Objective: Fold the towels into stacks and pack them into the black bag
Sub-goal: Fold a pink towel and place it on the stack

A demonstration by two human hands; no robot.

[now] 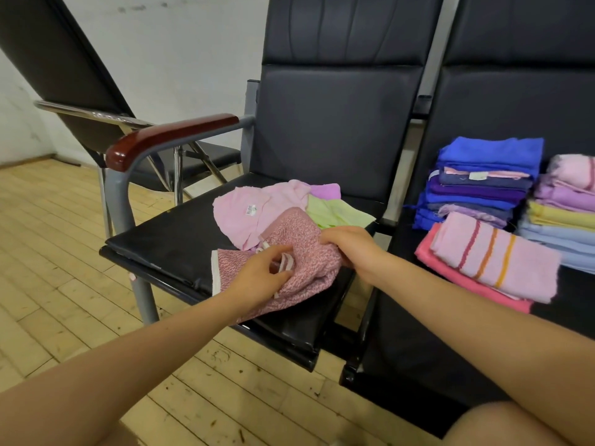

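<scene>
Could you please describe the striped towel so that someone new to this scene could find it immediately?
Look at the right-hand black seat holding the folded stacks. At its front, nearest the camera, the striped towel lies folded on a coral-pink towel. Only it has red, orange and yellow stripes on pale pink.

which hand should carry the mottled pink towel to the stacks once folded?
Right, probably. The right hand already grips the mottled pink towel at its edge nearest the folded stacks on the right-hand seat; the left hand would have to cross over.
</scene>
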